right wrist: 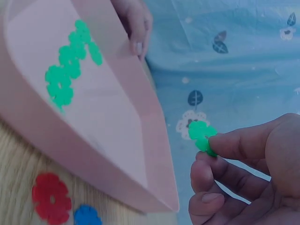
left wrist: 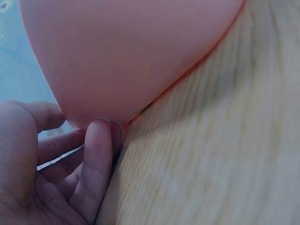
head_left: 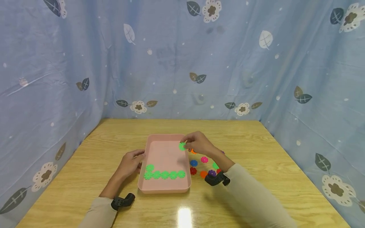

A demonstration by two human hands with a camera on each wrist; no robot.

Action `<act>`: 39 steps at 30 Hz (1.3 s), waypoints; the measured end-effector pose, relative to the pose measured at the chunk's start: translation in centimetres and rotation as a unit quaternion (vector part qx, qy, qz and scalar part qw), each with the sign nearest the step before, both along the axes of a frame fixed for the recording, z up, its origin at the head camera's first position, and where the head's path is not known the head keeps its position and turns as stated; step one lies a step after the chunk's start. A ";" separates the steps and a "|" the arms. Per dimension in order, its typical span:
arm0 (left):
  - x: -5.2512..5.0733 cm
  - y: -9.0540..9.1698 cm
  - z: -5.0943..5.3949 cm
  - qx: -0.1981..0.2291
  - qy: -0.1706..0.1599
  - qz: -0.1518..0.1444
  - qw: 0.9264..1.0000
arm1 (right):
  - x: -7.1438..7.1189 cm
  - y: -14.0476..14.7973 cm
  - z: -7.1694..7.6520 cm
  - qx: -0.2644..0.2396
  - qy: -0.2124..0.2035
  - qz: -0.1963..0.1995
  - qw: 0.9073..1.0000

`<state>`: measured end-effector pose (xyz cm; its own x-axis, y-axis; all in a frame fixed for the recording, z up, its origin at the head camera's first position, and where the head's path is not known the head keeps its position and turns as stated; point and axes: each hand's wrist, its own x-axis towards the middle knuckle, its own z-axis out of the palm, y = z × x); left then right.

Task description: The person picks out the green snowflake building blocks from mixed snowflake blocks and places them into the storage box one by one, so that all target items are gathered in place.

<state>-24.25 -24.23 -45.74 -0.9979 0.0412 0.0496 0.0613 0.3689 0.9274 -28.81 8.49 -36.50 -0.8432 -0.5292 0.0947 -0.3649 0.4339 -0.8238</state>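
A pink tray (head_left: 168, 158) lies on the table between the two hands. My left hand (head_left: 131, 163) holds the tray's left side, thumb at the rim and curled fingers low against the outer wall in the left wrist view. Over the tray's far right corner, my right hand (head_left: 198, 144) pinches a green flower-shaped plastic piece (right wrist: 201, 136) between thumb and fingers. Inside the tray, several green flower-shaped pieces (head_left: 164, 175) form a row along the near side. One more green piece (head_left: 150, 167) sits just above the row's left end.
Loose flower pieces lie right of the tray, among them a red one (head_left: 193, 171), a blue one (head_left: 194, 163), a pink one (head_left: 204, 160) and an orange one (head_left: 203, 174). The right forearm partly covers this group. A patterned blue curtain (head_left: 171, 63) surrounds the wooden table (head_left: 114, 133).
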 end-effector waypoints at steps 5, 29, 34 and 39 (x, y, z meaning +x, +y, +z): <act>0.0 -0.1 0.0 -0.002 0.009 -0.006 1.000 | -0.4 -1.4 0.0 -0.005 0.001 0.001 1.000; 0.0 -0.2 -0.1 0.000 0.008 -0.009 1.000 | -0.7 -6.2 -3.8 -0.084 -0.034 0.002 0.996; -0.2 -0.2 -0.2 0.001 0.006 -0.006 1.000 | -0.5 -7.3 -4.1 -0.090 -0.021 -0.002 0.996; -0.1 -0.2 -0.1 -0.003 0.009 -0.007 1.000 | -0.9 -8.2 -4.9 -0.068 -0.016 -0.009 0.998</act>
